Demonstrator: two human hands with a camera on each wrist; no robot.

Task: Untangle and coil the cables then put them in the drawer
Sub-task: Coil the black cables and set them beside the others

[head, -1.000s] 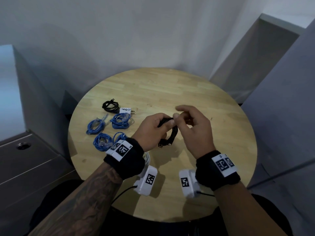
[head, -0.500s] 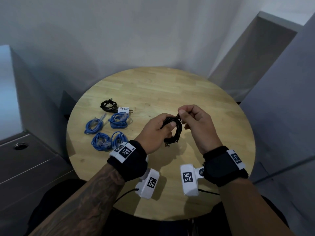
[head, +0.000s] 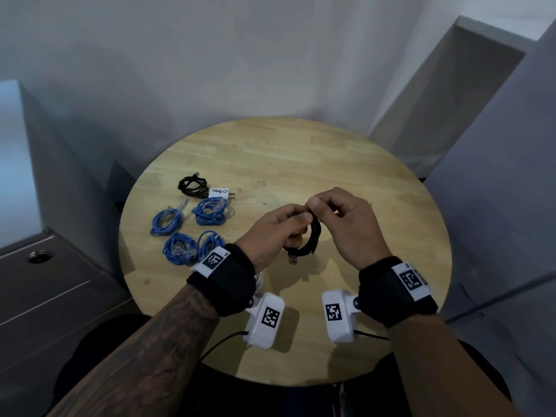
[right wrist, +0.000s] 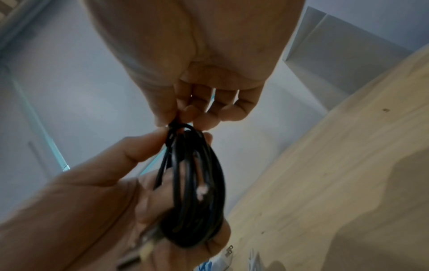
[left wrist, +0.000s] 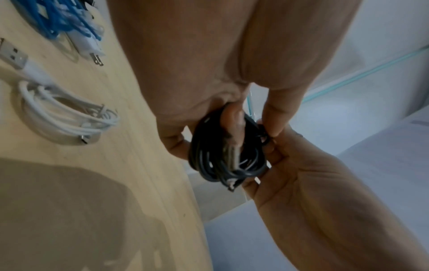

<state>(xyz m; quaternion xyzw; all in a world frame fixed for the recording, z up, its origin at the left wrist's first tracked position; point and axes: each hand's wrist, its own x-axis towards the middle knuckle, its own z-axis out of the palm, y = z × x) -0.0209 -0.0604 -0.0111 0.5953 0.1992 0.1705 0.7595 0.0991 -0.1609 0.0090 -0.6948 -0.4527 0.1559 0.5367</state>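
Round wooden surface (head: 301, 164) sits in a corner, pale grey walls behind, grey cabinet w/ a round inset at left (head: 39, 257), grey slanted panels at right. Both hands are raised just above the surface's middle, sharing a black coiled cable (head: 311, 239). Left hand (head: 273, 233) has fingers curled thru and round the coil, thumb on top; USB plug (head: 292, 260) dangles below it. Right hand (head: 346, 227) pinches the coil's top btwn thumb and forefinger, other fingers loosely bent. On the surface's left part: four blue cable coils (head: 192, 230) in a cluster, a second black coil (head: 193, 186) beyond them, white charger plug (head: 221, 193) touching it. Left wrist view shows a white coiled cable (left wrist: 65, 117) lying on the wood near the person's edge, apart from the blue ones. Hand shadows fall on the wood beneath.
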